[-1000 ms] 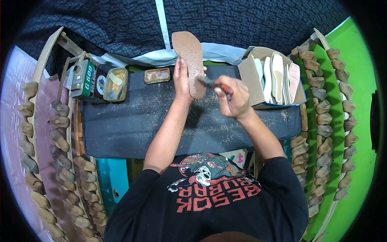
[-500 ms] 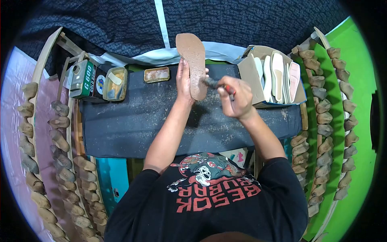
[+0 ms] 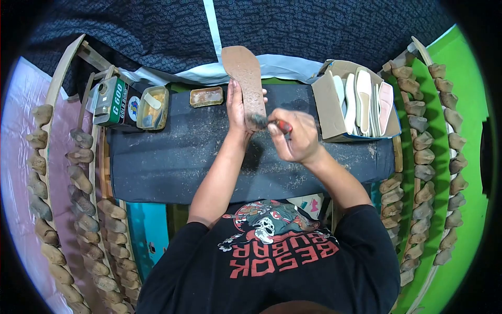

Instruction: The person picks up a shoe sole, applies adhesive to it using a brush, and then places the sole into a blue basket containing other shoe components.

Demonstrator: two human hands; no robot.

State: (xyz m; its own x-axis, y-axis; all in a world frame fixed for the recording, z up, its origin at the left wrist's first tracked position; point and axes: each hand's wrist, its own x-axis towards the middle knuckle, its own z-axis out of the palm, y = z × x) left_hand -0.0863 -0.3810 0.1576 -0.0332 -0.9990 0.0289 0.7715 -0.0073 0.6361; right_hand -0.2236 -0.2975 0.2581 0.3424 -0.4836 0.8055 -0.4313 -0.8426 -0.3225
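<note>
Over the dark work table, my left hand point(image 3: 237, 107) holds a brown shoe sole point(image 3: 244, 73) upright, thumb on its left edge and fingertips showing past its right edge. The sole's face is speckled and turned toward me. My right hand point(image 3: 295, 136) is closed around the red handle of a brush point(image 3: 259, 120). Its dark bristles touch the sole's lower end, near the right edge.
On the table point(image 3: 172, 167) stand a green metal can point(image 3: 112, 102), a tub with a pale scraper point(image 3: 152, 108), a small dish point(image 3: 206, 97) and a carton of insoles point(image 3: 329, 104). Racks of shoe lasts point(image 3: 81, 178) flank both sides.
My right hand has moved down and left, bringing the brush from the sole's right edge to its lower end. The sole has shifted slightly left.
</note>
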